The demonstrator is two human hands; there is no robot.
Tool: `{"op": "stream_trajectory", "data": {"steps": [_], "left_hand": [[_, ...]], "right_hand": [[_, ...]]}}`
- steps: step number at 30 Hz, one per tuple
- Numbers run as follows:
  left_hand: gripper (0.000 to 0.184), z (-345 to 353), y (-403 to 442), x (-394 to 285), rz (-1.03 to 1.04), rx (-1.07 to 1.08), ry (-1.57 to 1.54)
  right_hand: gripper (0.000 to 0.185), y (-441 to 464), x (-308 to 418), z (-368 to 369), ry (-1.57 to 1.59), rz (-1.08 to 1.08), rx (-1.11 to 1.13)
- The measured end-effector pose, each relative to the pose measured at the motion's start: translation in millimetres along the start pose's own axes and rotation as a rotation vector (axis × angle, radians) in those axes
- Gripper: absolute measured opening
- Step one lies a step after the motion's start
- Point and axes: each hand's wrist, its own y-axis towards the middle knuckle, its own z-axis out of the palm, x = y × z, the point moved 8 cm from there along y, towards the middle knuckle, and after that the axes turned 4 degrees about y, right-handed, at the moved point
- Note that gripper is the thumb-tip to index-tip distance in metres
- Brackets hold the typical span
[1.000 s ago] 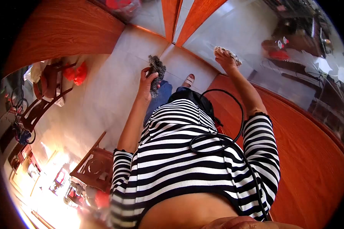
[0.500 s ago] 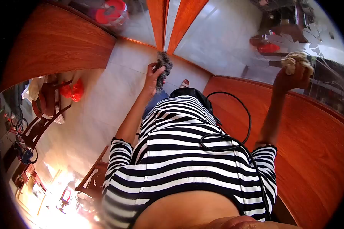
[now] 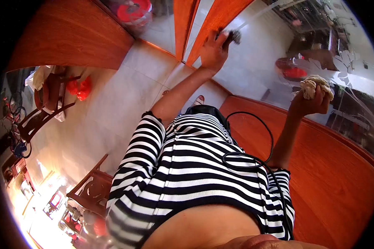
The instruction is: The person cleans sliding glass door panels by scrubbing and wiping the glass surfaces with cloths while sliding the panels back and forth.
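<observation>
Up against the glass panel (image 3: 253,54), near its wooden frame, my left hand (image 3: 215,50) grips a dark grey fuzzy cloth (image 3: 234,36), of which only a part shows past the fingers. My right hand (image 3: 311,101) is wrapped round a bunched beige cloth (image 3: 316,86) at the right, in front of the same glass. White flower patterns mark the glass beside this cloth. A black cable (image 3: 266,124) loops over the striped shirt.
Wooden panelling (image 3: 336,166) runs along the right, below the glass. A wooden panel (image 3: 70,37) stands at the upper left. Wooden chairs (image 3: 50,103) and a red bag (image 3: 83,88) are at the left. A red bucket (image 3: 135,11) shows through glass at the top.
My left hand has moved up and right with the grey cloth, from above the floor to the glass. My right hand has gone right and lower with the beige cloth since the first frame.
</observation>
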Motion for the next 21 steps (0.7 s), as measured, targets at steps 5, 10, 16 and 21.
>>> {"op": "stream_trajectory", "data": {"steps": [5,10,16,21], "left_hand": [[0.014,57,-50,63,-0.226,0.093,-0.108],[0.013,14,3,-30,0.005,-0.023,-0.309],[0.027,-37,38,-73,0.207,-0.320,-0.236],[0.028,17,-17,12,-0.025,-0.278,-0.102]], "right_hand": [[0.046,-3,-4,5,-0.044,-0.037,0.027],[0.044,-1,-6,2,0.000,-0.018,0.044],[0.046,-2,-11,3,0.001,-0.037,0.059],[0.047,0,-4,2,0.024,-0.035,0.037]]}}
